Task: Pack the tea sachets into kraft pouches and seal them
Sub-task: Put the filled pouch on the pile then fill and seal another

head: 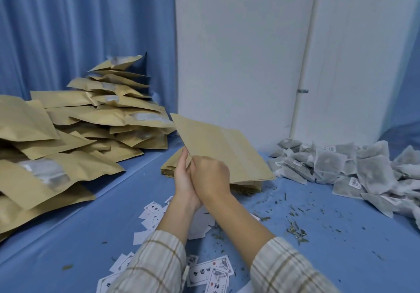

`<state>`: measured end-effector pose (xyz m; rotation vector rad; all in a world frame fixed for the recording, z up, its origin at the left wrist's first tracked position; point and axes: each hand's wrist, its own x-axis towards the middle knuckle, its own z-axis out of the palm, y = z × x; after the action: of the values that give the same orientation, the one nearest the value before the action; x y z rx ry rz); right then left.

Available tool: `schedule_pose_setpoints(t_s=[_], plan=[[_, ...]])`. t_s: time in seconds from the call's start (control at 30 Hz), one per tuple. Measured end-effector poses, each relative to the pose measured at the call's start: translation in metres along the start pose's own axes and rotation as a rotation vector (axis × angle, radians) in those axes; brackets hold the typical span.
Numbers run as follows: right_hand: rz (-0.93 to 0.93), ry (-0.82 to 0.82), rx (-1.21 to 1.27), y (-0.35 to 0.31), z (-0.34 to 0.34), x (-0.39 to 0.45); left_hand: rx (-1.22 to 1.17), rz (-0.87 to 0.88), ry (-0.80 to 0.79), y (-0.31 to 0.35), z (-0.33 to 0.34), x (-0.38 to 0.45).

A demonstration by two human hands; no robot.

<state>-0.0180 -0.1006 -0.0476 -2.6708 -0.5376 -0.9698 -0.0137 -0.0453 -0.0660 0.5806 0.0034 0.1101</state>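
Head view: we pinch 1 kraft pouch [218, 149] at its near corner with left hand [183, 176] and right hand [210, 176]; light, floppy paper. Tea sachets [354, 167] lie right of them.

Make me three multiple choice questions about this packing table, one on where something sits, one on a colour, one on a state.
1. Where does the heap of tea sachets lie?
A. far right
B. far left
C. on the person's lap

2. What colour is the table cover?
A. red
B. blue
C. green

3. What is being done with the raised kraft pouch?
A. it lies flat, untouched
B. both hands grip its lower corner
C. it is torn in half

Answers: A, the grey sachets pile up at the right; B, the cloth is blue; B, the left hand and right hand pinch it.
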Motion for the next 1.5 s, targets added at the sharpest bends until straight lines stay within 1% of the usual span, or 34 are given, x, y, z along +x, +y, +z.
schedule_pose_setpoints(t_s=[0.07,0.1,0.13,0.2,0.27,0.33,0.4,0.43,0.5,0.57,0.67,0.7,0.73,0.8,0.9,0.93,1.0,1.1,1.23,1.3,1.43,1.5], plan=[[0.025,-0.070,0.155,0.004,0.019,0.014,0.004,-0.041,0.020,-0.001,-0.006,0.014],[0.078,-0.100,0.253,0.006,0.025,0.019,0.002,-0.065,0.027,-0.001,-0.009,0.020],[0.150,-0.089,0.351,0.008,0.032,0.024,0.009,-0.084,0.042,-0.001,-0.012,0.028],[0.359,-0.004,0.604,0.011,0.047,0.035,0.056,-0.109,0.072,0.001,-0.020,0.049],[0.611,0.023,0.860,0.014,0.063,0.047,0.108,-0.132,0.117,0.002,-0.029,0.069],[0.859,0.039,1.086,0.016,0.080,0.059,0.100,-0.153,0.158,0.004,-0.040,0.085],[1.030,0.048,1.269,0.016,0.092,0.070,0.046,-0.121,0.206,0.005,-0.054,0.099],[1.079,0.044,1.300,0.018,0.099,0.074,0.044,-0.096,0.230,0.006,-0.061,0.106],[1.154,0.018,1.324,0.022,0.109,0.082,0.205,-0.053,0.338,0.006,-0.075,0.123],[1.214,-0.011,1.346,0.027,0.116,0.086,0.511,-0.026,0.452,0.006,-0.087,0.141],[1.178,-0.033,1.272,0.035,0.125,0.085,0.981,-0.012,0.521,0.010,-0.098,0.158],[1.147,-0.032,1.232,0.037,0.128,0.085,1.069,-0.013,0.527,0.012,-0.099,0.161],[1.119,-0.029,1.197,0.039,0.130,0.085,1.105,-0.021,0.524,0.015,-0.096,0.162],[1.078,-0.015,1.189,0.040,0.131,0.084,1.061,-0.054,0.505,0.020,-0.091,0.162],[1.082,0.008,1.293,0.039,0.130,0.082,0.807,-0.126,0.461,0.025,-0.080,0.152],[1.106,0.012,1.327,0.039,0.129,0.081,0.779,-0.141,0.444,0.027,-0.077,0.146],[1.152,0.005,1.348,0.035,0.126,0.076,0.830,-0.158,0.390,0.031,-0.069,0.130],[1.126,-0.035,1.383,0.022,0.116,0.065,0.932,-0.083,0.253,0.035,-0.051,0.110],[1.101,-0.063,1.472,0.008,0.092,0.055,0.993,0.051,0.167,0.034,-0.029,0.086],[1.054,-0.070,1.481,0.005,0.077,0.050,0.942,0.121,0.180,0.032,-0.018,0.074],[0.863,-0.086,1.459,-0.002,0.045,0.038,0.844,0.273,0.300,0.034,0.000,0.050],[0.825,-0.084,1.454,-0.005,0.029,0.032,0.785,0.313,0.301,0.035,0.006,0.037]])
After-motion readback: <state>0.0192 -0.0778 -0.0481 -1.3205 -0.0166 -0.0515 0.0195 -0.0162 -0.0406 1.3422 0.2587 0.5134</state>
